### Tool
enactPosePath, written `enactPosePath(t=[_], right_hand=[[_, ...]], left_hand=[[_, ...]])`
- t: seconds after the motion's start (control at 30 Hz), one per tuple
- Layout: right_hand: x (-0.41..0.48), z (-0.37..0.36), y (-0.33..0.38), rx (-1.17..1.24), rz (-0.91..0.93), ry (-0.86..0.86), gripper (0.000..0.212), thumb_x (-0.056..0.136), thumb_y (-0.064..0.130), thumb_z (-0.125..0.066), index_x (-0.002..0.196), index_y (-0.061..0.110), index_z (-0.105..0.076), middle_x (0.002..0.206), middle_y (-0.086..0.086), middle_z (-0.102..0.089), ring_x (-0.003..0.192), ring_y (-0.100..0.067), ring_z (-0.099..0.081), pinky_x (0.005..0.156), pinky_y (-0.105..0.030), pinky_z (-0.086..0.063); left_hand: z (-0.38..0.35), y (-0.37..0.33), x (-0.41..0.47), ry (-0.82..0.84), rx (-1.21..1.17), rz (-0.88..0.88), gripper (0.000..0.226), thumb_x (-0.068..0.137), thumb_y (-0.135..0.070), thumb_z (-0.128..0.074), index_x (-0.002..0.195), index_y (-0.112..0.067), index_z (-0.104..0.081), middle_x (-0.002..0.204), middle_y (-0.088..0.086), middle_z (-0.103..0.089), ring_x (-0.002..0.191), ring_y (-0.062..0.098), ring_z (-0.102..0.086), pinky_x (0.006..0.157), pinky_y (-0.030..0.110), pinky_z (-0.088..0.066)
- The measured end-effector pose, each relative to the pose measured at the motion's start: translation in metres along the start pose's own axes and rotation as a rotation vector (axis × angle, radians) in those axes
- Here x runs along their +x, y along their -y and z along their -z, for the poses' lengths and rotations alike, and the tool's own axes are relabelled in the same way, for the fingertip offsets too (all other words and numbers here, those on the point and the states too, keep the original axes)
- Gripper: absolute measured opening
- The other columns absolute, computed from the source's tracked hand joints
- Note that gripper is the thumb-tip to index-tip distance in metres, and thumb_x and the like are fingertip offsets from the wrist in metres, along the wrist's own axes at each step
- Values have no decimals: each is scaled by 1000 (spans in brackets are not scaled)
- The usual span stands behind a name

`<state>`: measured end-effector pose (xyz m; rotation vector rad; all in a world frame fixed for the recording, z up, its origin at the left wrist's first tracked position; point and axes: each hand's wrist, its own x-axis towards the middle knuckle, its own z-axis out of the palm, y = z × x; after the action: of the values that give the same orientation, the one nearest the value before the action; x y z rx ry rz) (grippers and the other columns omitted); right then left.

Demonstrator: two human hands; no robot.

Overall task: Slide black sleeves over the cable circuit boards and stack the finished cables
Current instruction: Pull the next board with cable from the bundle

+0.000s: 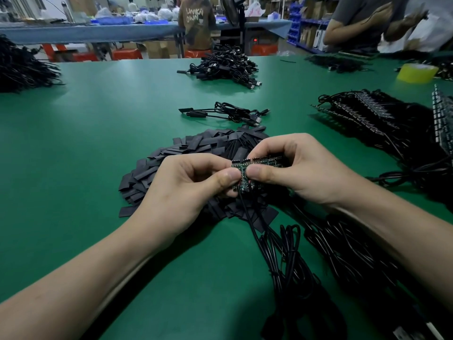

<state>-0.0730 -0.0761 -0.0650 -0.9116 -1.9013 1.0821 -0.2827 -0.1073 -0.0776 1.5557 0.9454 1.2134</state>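
1. Black cables (284, 266) trail toward the camera from circuit boards (266, 160), held just above sleeve pile (196, 148).
2. Left hand (186, 190) pinches circuit boards at the near end, thumb on top; right hand (294, 173) grips the row.
3. Finished cables (228, 114) lie beyond sleeve pile on green desk (98, 143).
4. Unsleeved cable stack (367, 114) is right of sleeve pile.
5. Yellow tape roll (416, 73) is far right, beyond sleeve pile.

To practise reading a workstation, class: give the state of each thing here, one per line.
Circuit boards: bare, unsleeved, held in a bunch.
Left hand: fingers pinch the front board.
Right hand: fingers grip the bunch.
Black sleeves: loose heap, unused.
Finished cables: small stack beyond the heap.
Tape roll: lying flat.
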Motion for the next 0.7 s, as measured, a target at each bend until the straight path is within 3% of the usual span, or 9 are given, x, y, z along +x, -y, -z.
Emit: enactPosePath(t=[0.37, 0.5, 0.6, 0.7], right_hand=[[0, 5, -1, 135, 7, 54, 11, 78, 28, -76, 84, 19, -75, 80, 3, -73, 71, -6, -65, 71, -17, -54], [-2, 31, 9, -209, -53, 52, 14, 78, 34, -74, 83, 22, -74, 76, 8, -75, 68, 2, -65, 66, -11, -49], [-9, 56, 9, -410, -168, 108, 4, 83, 30, -78, 82, 27, -76, 82, 9, -76, 71, 2, -68, 68, -10, -48], [-13, 63, 7, -722, -223, 85, 8, 80, 42, -76, 87, 38, -74, 92, 15, -72, 86, 6, -62, 73, -7, -41]], left_hand=[[-4, -5, -1, 33, -115, 16, 8, 81, -13, -69, 83, -7, -74, 66, 0, -72, 57, 4, -64, 60, 12, -50], [0, -3, 2, -93, -130, 4, 15, 77, -18, -72, 84, -6, -73, 65, 1, -72, 56, 7, -66, 60, 14, -53], [7, -3, 3, -170, -67, -60, 7, 78, -22, -73, 80, -15, -75, 69, -3, -74, 60, 4, -67, 62, 13, -52], [12, -2, 4, -208, 54, -122, 7, 79, -28, -75, 79, -22, -77, 74, -6, -75, 66, 1, -65, 66, 13, -50]])
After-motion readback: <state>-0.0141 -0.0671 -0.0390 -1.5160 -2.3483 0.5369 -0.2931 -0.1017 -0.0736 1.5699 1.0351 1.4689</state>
